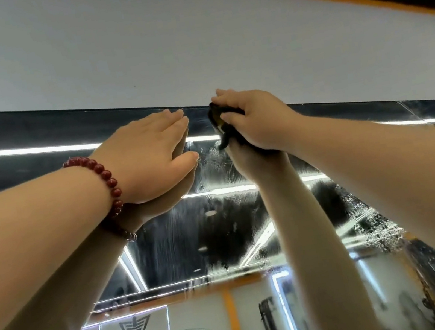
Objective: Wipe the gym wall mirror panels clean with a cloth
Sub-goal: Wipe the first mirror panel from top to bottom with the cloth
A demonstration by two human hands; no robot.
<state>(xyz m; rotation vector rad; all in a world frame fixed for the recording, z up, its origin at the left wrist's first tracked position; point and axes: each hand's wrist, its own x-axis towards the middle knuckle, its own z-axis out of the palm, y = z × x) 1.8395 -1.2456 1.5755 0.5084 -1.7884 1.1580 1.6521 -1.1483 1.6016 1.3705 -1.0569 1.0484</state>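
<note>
Hands are up high at the top of the mirror (220, 222). The right hand (256, 122) grips a dark cloth (218, 124), fingers curled round it, and presses it on the glass just under the top edge, touching the white wall (133, 49) line. The left hand (151, 155) lies flat on the glass just beside it, fingers straight, holding nothing. A red bead bracelet (103, 178) sits on that wrist.

Wet smears and drops show below the cloth and off to the right, so this part is not clean yet, I think. The cloth is bunched up small; maybe it has a yellow bit, but it is hard to tell.

To do this step well, spread the cloth wider, press evenly, and wipe in long rows that overlap, working from the top down. The flat hand may leave prints, so wipe there too.
</note>
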